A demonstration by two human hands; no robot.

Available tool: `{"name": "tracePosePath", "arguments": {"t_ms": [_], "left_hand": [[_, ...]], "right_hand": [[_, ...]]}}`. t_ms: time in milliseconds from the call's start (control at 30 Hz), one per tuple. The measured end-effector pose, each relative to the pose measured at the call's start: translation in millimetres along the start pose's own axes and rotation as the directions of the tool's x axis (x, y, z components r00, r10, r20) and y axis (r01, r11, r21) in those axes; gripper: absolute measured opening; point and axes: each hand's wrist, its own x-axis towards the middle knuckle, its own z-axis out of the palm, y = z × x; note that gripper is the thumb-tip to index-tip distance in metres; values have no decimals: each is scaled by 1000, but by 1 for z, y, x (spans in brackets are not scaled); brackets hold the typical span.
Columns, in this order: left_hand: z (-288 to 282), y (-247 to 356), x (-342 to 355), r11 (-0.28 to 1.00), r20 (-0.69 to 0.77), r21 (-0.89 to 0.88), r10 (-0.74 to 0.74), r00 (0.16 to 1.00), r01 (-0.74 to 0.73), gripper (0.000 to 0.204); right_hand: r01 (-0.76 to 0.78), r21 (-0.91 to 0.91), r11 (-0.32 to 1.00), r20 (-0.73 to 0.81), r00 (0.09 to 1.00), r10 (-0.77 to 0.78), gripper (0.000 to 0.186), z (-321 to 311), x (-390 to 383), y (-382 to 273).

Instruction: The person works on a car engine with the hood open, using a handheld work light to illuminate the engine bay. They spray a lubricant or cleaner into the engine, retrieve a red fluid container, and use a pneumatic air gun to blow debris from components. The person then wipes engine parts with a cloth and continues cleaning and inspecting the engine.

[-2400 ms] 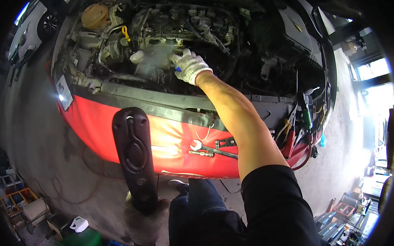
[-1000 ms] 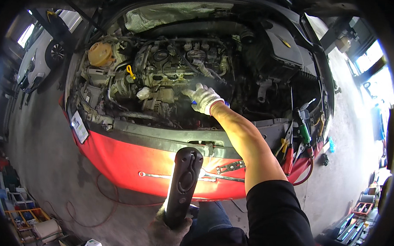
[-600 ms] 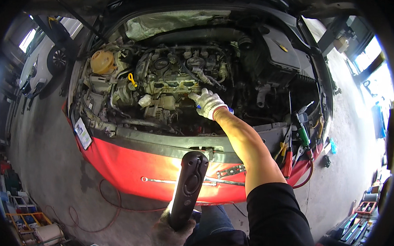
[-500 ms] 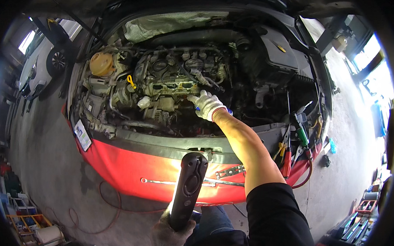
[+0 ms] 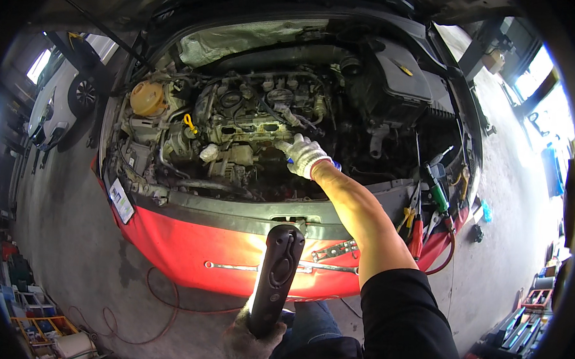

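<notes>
My right hand (image 5: pixel 303 156), in a white knit glove, grips a blue can (image 5: pixel 335 165), mostly hidden, over the engine (image 5: pixel 251 133), with its fingertips just below the ports along the front of the engine. Low in the view, my left hand (image 5: pixel 245 338), in a dirty glove, is closed round an upright black work lamp (image 5: pixel 275 272); its light falls on the red fender cover (image 5: pixel 176 239). A double-ended wrench (image 5: pixel 229 266) and a black clamp-like tool (image 5: pixel 326 252) lie on that cover.
At the bay's right front sit a green-bodied air tool (image 5: pixel 439 198) and red-handled pliers (image 5: pixel 416 240). A tablet or card (image 5: pixel 121 201) rests at the left front. Hoses (image 5: pixel 166 302) cross the floor. A white car (image 5: pixel 53 105) stands left; toolboxes and parts trays (image 5: pixel 46 336) line the lower sides.
The mist seen around my right hand earlier has thinned away. My left hand has brought the lamp rightward. The view has widened over the bay; in the last half second little has moved.
</notes>
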Motion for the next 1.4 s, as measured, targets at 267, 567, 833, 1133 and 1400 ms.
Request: {"name": "tracePosePath", "arguments": {"t_ms": [267,567,833,1133,1400], "left_hand": [[5,16,0,993,68,108,39,997,-47,53],[15,10,-11,998,74,-23,-51,996,53,49],[15,-3,-14,968,-53,-215,-145,988,130,49],[12,-10,-20,974,50,-181,-129,990,136,60],[23,11,-22,997,21,-55,46,999,-45,42]], "right_hand": [[-13,34,999,-20,1000,13,63,-5,-12,15],[-8,5,1000,-60,998,8,69,3,-27,36],[-4,11,1000,-33,999,5,67,-7,-39,28],[-39,29,999,-25,999,40,67,-5,-34,26],[-45,40,998,-57,997,47,68,3,-32,32]]}}
